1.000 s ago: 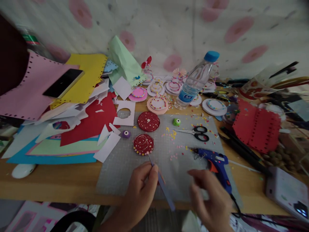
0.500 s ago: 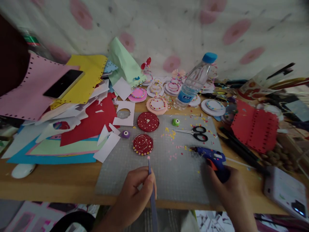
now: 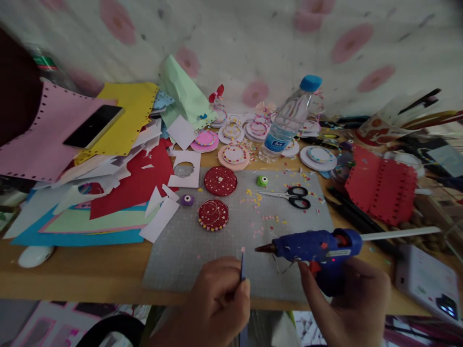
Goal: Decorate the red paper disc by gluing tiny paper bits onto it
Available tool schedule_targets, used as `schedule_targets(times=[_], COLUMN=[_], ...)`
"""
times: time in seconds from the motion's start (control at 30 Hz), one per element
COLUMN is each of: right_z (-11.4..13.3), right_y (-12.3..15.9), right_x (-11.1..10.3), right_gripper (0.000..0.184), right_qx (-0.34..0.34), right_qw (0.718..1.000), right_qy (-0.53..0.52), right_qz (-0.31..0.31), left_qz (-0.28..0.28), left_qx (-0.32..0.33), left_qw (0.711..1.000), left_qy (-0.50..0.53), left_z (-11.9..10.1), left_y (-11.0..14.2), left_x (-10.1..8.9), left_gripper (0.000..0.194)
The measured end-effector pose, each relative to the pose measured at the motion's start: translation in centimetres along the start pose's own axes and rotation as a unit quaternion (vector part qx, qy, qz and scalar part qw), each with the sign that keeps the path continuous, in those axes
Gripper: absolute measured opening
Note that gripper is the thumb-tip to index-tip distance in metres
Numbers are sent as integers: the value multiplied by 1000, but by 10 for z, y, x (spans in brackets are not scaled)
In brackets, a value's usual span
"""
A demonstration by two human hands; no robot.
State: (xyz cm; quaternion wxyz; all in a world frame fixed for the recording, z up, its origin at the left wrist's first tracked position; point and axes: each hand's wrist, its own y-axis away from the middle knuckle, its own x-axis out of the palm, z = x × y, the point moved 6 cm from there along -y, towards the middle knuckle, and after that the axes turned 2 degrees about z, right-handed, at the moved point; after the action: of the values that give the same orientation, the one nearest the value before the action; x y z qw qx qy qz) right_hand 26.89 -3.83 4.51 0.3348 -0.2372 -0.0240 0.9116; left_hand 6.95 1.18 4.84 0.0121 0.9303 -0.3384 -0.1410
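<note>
Tweezers are pinched upright in my left hand, with a tiny pink paper piece at their tip. My right hand grips a blue hot glue gun by its handle, a white glue stick poking out of its back. The gun's nozzle points left, close to the tweezer tip but apart from it. Beyond my hands, on the grey cutting mat, lie a dark red disc edged with small stars and another red disc.
Black-handled scissors, a green punch, a purple punch and scattered paper bits lie on the mat. Behind stand a water bottle and several decorated paper discs. Paper sheets pile up left; a phone lies right.
My right hand has lifted the glue gun off the mat and brought it nearer. My left hand has shifted right and slightly toward me with the tweezers, bringing their tip near the nozzle.
</note>
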Motion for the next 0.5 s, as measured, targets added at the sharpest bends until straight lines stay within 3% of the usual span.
schedule_targets(times=[0.33, 0.5], right_z=[6, 8], right_y=[-1, -1], right_x=[0, -1], right_gripper=[42, 41], right_qx=[-19, -25], right_qw=[997, 996], right_qy=[71, 80], right_qz=[33, 21], left_qz=[7, 5], left_qx=[10, 11], left_qw=[1000, 1000], left_qy=[18, 23], left_z=[-7, -10], left_y=[-3, -3], left_x=[-1, -2], left_gripper=[37, 36])
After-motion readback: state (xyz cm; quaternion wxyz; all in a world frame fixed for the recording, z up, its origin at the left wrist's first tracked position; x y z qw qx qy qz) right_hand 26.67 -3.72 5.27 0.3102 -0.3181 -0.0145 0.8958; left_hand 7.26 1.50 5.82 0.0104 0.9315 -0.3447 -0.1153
